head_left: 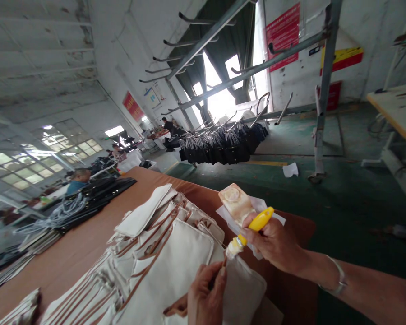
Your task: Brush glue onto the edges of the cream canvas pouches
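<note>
My right hand [274, 241] is wrapped round the yellow handle of a brush [261, 219]. Pale paste coats the bristles, which touch or nearly touch a brown strip [224, 261] pinched in my left hand [208, 291]. Under and beside my left hand lie off-white fabric pieces with brown edging [176, 253], overlapping in a long row. Just beyond my right hand, a smeared, pale container [235, 203] rests on white paper [280, 218]; its lower part is hidden by my fingers.
The brown tabletop [71, 259] holds black pieces and grey cords [67, 207] at the left. Beyond it stands a metal rack [320, 113] with hooks, near hanging black bags [219, 149]. Another table [399, 106] is at the right. A person [77, 180] sits far left.
</note>
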`<state>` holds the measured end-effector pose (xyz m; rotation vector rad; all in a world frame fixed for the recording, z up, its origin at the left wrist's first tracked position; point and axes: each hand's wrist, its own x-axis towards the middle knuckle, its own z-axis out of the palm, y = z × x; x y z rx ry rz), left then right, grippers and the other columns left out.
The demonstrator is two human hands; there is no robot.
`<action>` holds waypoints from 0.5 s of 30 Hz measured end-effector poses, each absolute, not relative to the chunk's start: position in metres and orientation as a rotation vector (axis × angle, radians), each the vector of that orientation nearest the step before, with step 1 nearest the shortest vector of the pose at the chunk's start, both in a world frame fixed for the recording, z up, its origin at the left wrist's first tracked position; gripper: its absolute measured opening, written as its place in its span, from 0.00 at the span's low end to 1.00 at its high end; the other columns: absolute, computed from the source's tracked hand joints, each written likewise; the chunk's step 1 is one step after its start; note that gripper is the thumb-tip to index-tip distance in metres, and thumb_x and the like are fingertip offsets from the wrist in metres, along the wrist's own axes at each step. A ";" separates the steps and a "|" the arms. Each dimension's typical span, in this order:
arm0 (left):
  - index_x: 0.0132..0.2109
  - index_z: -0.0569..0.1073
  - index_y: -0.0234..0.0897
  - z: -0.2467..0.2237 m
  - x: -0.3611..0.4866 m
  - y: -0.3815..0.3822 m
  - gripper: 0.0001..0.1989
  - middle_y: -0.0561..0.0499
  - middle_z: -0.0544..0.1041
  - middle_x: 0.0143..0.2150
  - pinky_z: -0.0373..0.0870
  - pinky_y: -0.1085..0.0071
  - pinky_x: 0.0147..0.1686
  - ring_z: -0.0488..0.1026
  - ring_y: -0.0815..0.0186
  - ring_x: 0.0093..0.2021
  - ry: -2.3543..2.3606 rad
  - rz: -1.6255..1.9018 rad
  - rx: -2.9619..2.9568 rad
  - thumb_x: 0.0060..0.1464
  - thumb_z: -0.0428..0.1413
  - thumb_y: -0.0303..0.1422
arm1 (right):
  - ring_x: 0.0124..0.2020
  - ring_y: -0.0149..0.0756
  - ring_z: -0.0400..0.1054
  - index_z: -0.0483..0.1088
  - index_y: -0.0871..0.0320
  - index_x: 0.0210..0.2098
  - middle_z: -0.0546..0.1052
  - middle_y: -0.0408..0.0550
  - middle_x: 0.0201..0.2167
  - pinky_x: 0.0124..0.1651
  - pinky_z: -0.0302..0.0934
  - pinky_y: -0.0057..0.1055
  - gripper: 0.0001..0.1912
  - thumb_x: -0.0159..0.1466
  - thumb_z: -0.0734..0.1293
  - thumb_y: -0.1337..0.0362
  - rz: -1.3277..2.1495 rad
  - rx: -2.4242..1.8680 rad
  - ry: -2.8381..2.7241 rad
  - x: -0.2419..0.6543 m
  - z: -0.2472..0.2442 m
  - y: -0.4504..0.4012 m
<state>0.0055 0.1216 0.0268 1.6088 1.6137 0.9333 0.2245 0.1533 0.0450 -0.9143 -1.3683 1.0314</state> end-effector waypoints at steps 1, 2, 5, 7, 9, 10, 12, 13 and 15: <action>0.39 0.82 0.39 0.027 0.006 0.120 0.23 0.51 0.76 0.30 0.68 0.71 0.36 0.72 0.62 0.33 1.616 0.929 1.614 0.50 0.58 0.53 | 0.19 0.29 0.60 0.67 0.59 0.33 0.65 0.39 0.18 0.23 0.56 0.25 0.13 0.67 0.65 0.55 0.996 -0.926 -1.363 0.226 0.046 0.154; 0.39 0.82 0.39 0.027 0.006 0.120 0.23 0.51 0.75 0.30 0.68 0.71 0.35 0.72 0.63 0.32 1.617 0.926 1.618 0.50 0.58 0.53 | 0.19 0.29 0.59 0.67 0.59 0.32 0.65 0.39 0.18 0.23 0.56 0.25 0.13 0.67 0.65 0.56 0.963 -0.935 -1.362 0.227 0.048 0.154; 0.38 0.82 0.39 0.024 0.005 0.118 0.23 0.51 0.75 0.31 0.68 0.72 0.35 0.73 0.62 0.33 1.611 0.942 1.622 0.51 0.57 0.53 | 0.19 0.29 0.58 0.68 0.58 0.31 0.64 0.39 0.19 0.23 0.55 0.25 0.14 0.68 0.64 0.56 0.915 -0.925 -1.390 0.232 0.051 0.149; 0.38 0.82 0.39 0.020 0.005 0.118 0.22 0.50 0.75 0.31 0.69 0.72 0.35 0.72 0.63 0.32 1.602 0.973 1.641 0.51 0.58 0.53 | 0.19 0.29 0.58 0.68 0.58 0.31 0.65 0.39 0.19 0.22 0.55 0.25 0.13 0.68 0.64 0.56 0.921 -0.899 -1.433 0.232 0.051 0.144; 0.38 0.82 0.39 0.015 0.006 0.115 0.21 0.50 0.74 0.30 0.69 0.72 0.34 0.72 0.63 0.31 1.583 1.015 1.685 0.52 0.58 0.52 | 0.20 0.30 0.59 0.67 0.57 0.31 0.66 0.40 0.20 0.23 0.56 0.25 0.13 0.68 0.64 0.56 0.937 -0.876 -1.464 0.232 0.049 0.141; 0.39 0.82 0.39 0.012 0.006 0.113 0.20 0.50 0.74 0.29 0.70 0.72 0.33 0.72 0.64 0.31 1.569 1.036 1.714 0.53 0.58 0.51 | 0.20 0.30 0.60 0.68 0.57 0.31 0.66 0.41 0.20 0.23 0.56 0.26 0.13 0.68 0.63 0.56 0.930 -0.881 -1.463 0.233 0.048 0.141; 0.39 0.82 0.40 0.008 0.007 0.107 0.18 0.50 0.74 0.29 0.70 0.73 0.32 0.72 0.65 0.30 1.535 1.086 1.783 0.54 0.58 0.49 | 0.21 0.31 0.60 0.68 0.58 0.32 0.67 0.41 0.21 0.23 0.56 0.25 0.14 0.68 0.64 0.55 0.887 -0.923 -1.420 0.239 0.045 0.143; 0.39 0.82 0.41 0.006 0.007 0.103 0.16 0.50 0.74 0.30 0.70 0.74 0.32 0.72 0.66 0.29 1.515 1.114 1.824 0.55 0.58 0.48 | 0.20 0.30 0.59 0.69 0.58 0.33 0.66 0.41 0.21 0.23 0.56 0.25 0.14 0.68 0.64 0.54 0.876 -0.953 -1.392 0.243 0.044 0.145; 0.38 0.81 0.42 0.003 0.008 0.096 0.15 0.49 0.74 0.31 0.70 0.75 0.31 0.72 0.67 0.29 1.483 1.171 1.925 0.56 0.57 0.47 | 0.19 0.29 0.57 0.69 0.58 0.35 0.64 0.39 0.19 0.21 0.53 0.24 0.14 0.69 0.64 0.53 0.901 -0.998 -1.358 0.251 0.045 0.148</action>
